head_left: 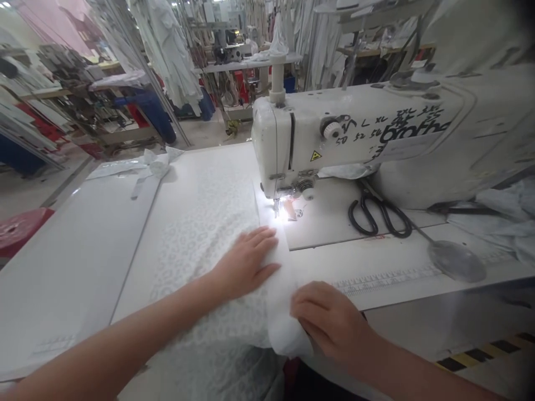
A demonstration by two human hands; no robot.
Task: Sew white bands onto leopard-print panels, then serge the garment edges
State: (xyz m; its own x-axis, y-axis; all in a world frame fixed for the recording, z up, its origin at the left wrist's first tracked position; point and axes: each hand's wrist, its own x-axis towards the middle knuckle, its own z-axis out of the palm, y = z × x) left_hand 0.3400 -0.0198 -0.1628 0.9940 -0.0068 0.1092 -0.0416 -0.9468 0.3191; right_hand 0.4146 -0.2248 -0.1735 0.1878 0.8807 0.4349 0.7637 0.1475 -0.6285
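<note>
A pale fabric (196, 239) with a faint spotted print lies across the sewing table and hangs over its front edge. Along its right side runs a plain white strip (282, 303), which leads up to the lit needle area of the sewing machine (334, 131). My left hand (251, 259) lies flat on the fabric just in front of the presser foot (276, 208), fingers stretched out. Closer to me, my right hand (330, 320) has its fingers curled on the right edge of the white strip, pinching it; the thumb is mostly hidden.
Black-handled scissors (380, 214) lie right of the needle, under the machine arm. A flat grey oval pad (457, 262) on a thin rod is at the table's right, by a printed ruler (376, 282). Bunched fabric (510, 214) sits far right. A fabric scrap (156, 162) rests at back left.
</note>
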